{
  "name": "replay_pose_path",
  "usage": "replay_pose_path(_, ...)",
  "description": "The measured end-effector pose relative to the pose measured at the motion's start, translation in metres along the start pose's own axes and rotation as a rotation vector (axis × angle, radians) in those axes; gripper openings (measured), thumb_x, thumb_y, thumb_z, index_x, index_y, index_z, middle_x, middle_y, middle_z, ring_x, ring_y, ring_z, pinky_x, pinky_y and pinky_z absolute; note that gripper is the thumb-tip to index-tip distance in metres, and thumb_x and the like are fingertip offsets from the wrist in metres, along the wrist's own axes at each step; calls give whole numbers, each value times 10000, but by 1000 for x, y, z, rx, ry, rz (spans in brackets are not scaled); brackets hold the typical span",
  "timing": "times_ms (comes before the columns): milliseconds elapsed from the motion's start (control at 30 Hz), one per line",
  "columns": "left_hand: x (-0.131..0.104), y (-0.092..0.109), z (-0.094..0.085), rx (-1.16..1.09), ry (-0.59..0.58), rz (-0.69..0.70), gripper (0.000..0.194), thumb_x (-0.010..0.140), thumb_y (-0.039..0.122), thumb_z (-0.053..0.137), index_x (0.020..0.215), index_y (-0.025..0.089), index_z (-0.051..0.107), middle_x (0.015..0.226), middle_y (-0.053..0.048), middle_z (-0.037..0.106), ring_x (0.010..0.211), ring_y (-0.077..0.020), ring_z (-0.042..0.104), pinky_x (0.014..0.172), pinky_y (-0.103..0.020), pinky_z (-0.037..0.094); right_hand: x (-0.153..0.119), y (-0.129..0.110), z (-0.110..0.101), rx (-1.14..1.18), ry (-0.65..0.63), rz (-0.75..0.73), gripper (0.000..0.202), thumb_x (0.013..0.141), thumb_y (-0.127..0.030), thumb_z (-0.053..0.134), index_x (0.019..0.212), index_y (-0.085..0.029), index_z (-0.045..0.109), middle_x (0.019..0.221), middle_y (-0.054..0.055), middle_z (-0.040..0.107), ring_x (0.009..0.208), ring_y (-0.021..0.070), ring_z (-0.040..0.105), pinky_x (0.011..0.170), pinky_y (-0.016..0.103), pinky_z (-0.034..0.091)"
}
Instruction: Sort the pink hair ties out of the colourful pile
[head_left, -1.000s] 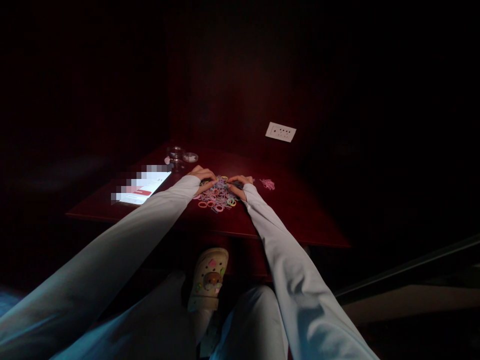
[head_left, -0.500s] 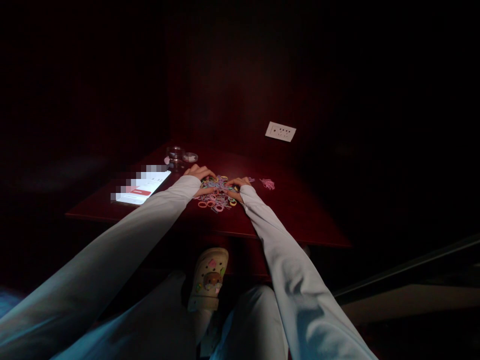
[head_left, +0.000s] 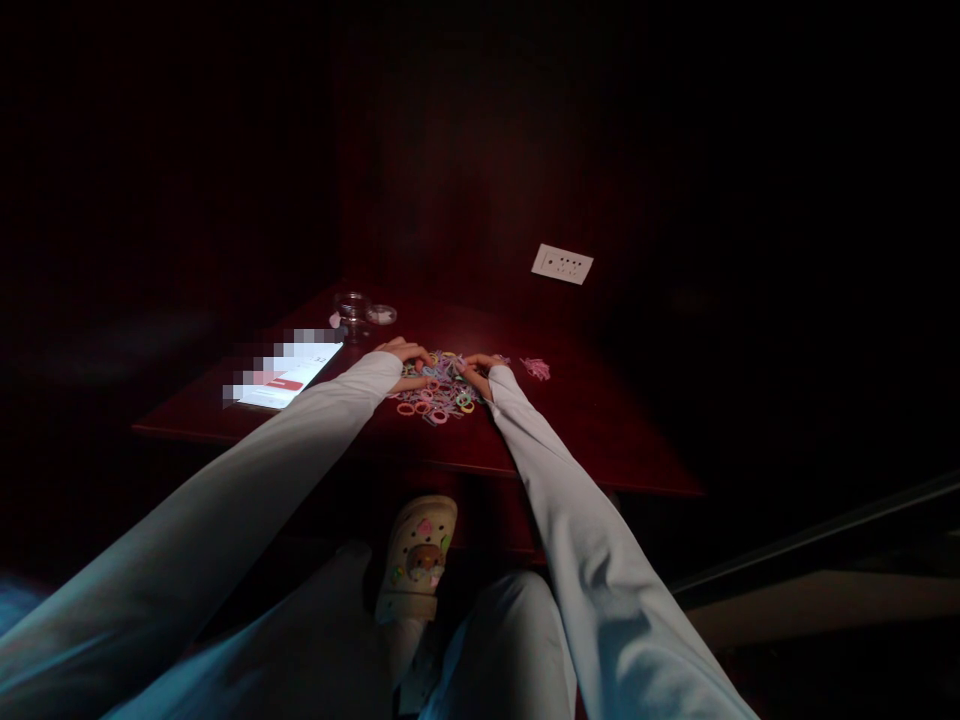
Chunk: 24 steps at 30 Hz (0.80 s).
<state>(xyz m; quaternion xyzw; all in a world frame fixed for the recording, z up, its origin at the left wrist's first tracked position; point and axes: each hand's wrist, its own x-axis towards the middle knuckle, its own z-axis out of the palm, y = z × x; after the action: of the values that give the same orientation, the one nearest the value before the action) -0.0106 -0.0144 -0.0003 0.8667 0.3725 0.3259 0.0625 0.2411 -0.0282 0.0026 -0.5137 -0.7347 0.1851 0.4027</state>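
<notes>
A loose heap of small hair ties (head_left: 439, 403) in pink, purple, yellow and green lies on the dark red table (head_left: 570, 430). At the left side of the heap is my left hand (head_left: 406, 362), its thumb held apart from its curved fingers, touching the ties. Across from it, my right hand (head_left: 482, 370) has thumb and fingertips drawn together at the heap's right edge, apparently on a purplish hair tie; detail there is small and dim. Beyond the right hand sits a separate small bunch of pink hair ties (head_left: 535, 369), with a few purple ones beside it.
A lit phone (head_left: 296, 378) lies left of my left forearm. Behind it stand a clear round container (head_left: 350, 307) and a clear lid (head_left: 381, 315). A white socket plate (head_left: 562, 264) is on the back wall. Below the table's front edge shows a clog (head_left: 417, 555).
My right hand has shifted slightly right, away from my left hand, its fingertips coming together. More of the middle of the heap shows. The left hand stays nearly in place.
</notes>
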Motion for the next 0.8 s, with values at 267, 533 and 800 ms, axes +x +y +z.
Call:
replay_pose_path(267, 2, -5, 3, -26, 19, 25, 275, 910, 460, 589, 982, 247, 748, 907, -23, 732, 885, -203, 592, 839, -305, 452, 2, 3, 2, 77, -2, 22, 492, 809, -711, 684, 842, -239, 819, 737, 25, 715, 795, 203, 600, 845, 349, 473)
replay_pose_path(533, 4, -7, 4, -21, 37, 17, 343, 967, 486, 507, 952, 238, 744, 925, -34, 730, 859, -197, 598, 820, -306, 463, -3, -6, -5, 17, 7, -17, 522, 875, -690, 635, 853, -216, 853, 770, 68, 749, 841, 227, 592, 871, 371, 470)
replay_pose_path(800, 7, -7, -3, -79, 35, 5, 356, 983, 485, 501, 983, 231, 750, 967, -43, 712, 788, -175, 609, 790, -304, 482, -2, -7, -2, 31, 8, -26, 528, 908, -684, 587, 881, -230, 855, 743, 49, 733, 859, 238, 609, 916, 398, 458)
